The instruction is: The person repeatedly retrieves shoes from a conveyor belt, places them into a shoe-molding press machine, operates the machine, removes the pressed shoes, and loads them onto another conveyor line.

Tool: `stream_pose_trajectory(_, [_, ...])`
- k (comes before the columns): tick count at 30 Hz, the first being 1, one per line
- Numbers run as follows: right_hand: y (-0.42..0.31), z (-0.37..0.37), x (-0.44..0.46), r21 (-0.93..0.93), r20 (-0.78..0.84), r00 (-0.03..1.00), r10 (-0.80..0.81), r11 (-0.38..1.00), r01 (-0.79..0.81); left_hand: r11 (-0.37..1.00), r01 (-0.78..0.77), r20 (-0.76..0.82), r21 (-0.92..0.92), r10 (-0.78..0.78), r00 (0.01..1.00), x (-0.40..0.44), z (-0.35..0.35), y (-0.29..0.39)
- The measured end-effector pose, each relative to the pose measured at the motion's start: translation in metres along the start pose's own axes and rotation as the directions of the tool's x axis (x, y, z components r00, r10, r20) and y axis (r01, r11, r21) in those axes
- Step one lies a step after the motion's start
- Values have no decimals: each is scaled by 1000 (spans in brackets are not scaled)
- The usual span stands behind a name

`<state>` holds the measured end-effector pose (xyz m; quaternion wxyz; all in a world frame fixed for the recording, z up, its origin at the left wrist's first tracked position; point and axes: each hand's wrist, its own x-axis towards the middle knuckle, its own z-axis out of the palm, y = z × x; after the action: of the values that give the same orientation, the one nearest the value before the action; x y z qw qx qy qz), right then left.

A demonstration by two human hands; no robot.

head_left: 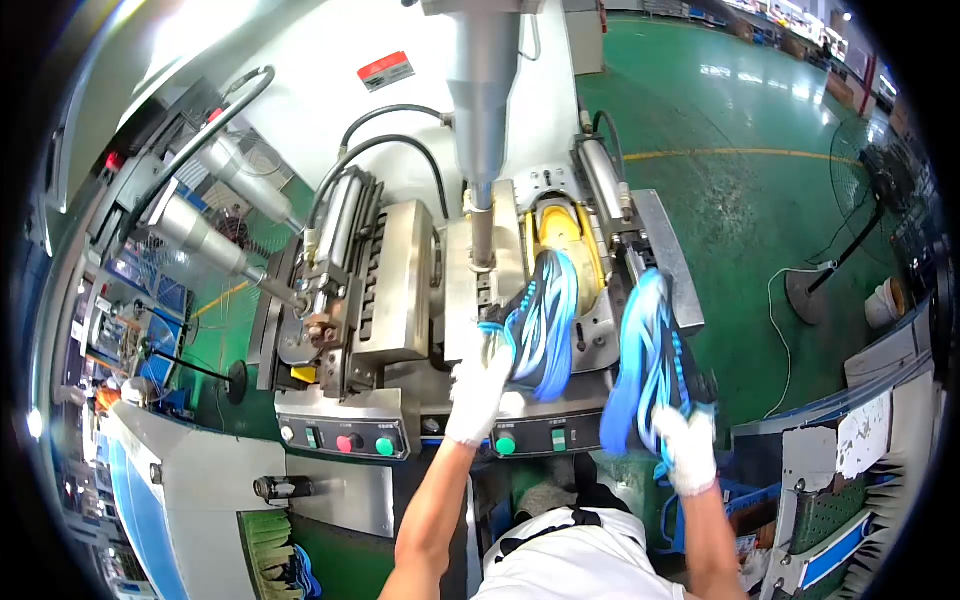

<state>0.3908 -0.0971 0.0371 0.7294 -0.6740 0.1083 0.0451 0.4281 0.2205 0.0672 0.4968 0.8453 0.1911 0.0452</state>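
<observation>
White shirt (570, 560) cloth sits lowest, between two bare forearms (425, 520). The gloved left hand (482, 388) has its fingers closed on the edge of a blue-and-black shoe (548, 335), which stretches up and right from them, in front of a machine's yellow mould (563, 232). The gloved right hand (688, 450) grasps a second shoe (645, 350) near its lower end, most of it above and left of the fingers

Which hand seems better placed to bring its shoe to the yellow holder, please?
Probably the left hand: its shoe overlaps the yellow holder in view, while the right hand holds another shoe further right.
</observation>
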Motion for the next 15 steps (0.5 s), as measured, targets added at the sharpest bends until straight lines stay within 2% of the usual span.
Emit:
stream_pose_trajectory(2, [-63,51,56,114,88,992,90,988,-100,941,-57,15,-334,66,998,-50,-29,-42])
stream_pose_trajectory(3, [-56,67,111,215,279,951,137,956,-201,911,-34,15,-410,44,999,-74,-43,-63])
stream_pose_trajectory(4, [-75,96,139,249,332,938,96,951,-185,877,-11,17,-481,22,1000,-99,-59,-82])
stream_pose_trajectory(5, [-53,111,201,137,414,903,116,973,-188,882,99,62,-460,-79,995,-126,-77,-95])
stream_pose_trajectory(6, [-42,133,244,-23,405,905,134,990,-136,884,194,86,-426,-174,981,-154,-94,-101])
stream_pose_trajectory(7, [-46,165,260,-429,188,979,80,903,8,874,288,110,-391,-267,958,-183,-112,-106])
stream_pose_trajectory(8, [-33,188,281,-812,129,991,-45,569,131,874,325,54,-362,-328,943,-212,-119,-123])
stream_pose_trajectory(9, [42,204,347,-909,253,960,-122,310,279,868,365,-2,-337,-388,922,-242,-126,-140])
stream_pose_trajectory(10, [58,221,347,-945,162,947,-278,233,230,873,364,-117,-325,-419,900,-273,-127,-166])
stream_pose_trajectory(11, [52,227,344,-917,206,943,-261,285,279,863,487,-237,-134,-505,830,-302,-133,-181])
stream_pose_trajectory(12, [45,217,335,-892,248,940,-232,325,316,784,619,-354,42,-568,743,-336,-134,-186])
stream_pose_trajectory(13, [59,209,336,-894,277,931,-237,292,340,660,751,-461,20,-661,592,-360,-128,-198])
stream_pose_trajectory(14, [60,205,356,-887,312,908,-280,256,384,714,691,-468,-113,-652,596,-381,-125,-223])
stream_pose_trajectory(15, [56,203,366,-898,285,926,-247,269,349,687,722,-566,-82,-628,534,-386,-113,-249])
